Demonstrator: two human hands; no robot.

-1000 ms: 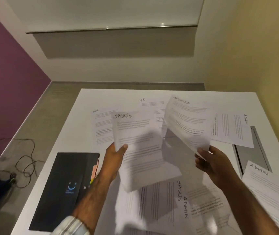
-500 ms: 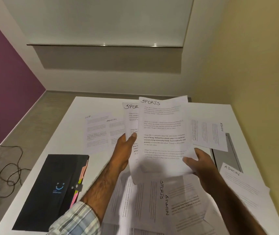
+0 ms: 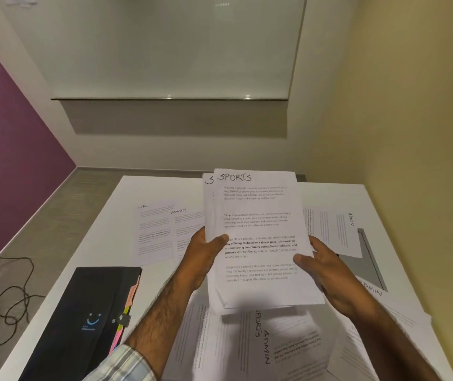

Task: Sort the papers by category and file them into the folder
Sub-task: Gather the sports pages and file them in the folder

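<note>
Two sheets headed SPORTS (image 3: 258, 215) are stacked nearly edge to edge and held upright above the white table (image 3: 115, 215). My left hand (image 3: 206, 254) grips their left edge, thumb on the front. My right hand (image 3: 321, 265) grips the right edge, thumb across the text. The black folder (image 3: 82, 320) lies closed at the near left, coloured tabs poking from its right side. Loose sheets on the table read HR (image 3: 154, 229) and ADMIN (image 3: 189, 229) at the back left, ADMIN (image 3: 335, 229) at the right, and SPORTS and ADMIN (image 3: 261, 347) under my forearms.
A grey laptop (image 3: 371, 259) lies closed at the table's right edge, partly under a sheet. The yellow wall (image 3: 426, 160) runs close along the right. Black cables (image 3: 8, 298) trail on the floor at the left.
My right hand brought its SPORTS sheet leftward onto the one in my left hand; the two are now squared into one stack held by both hands. The view tilted up.
</note>
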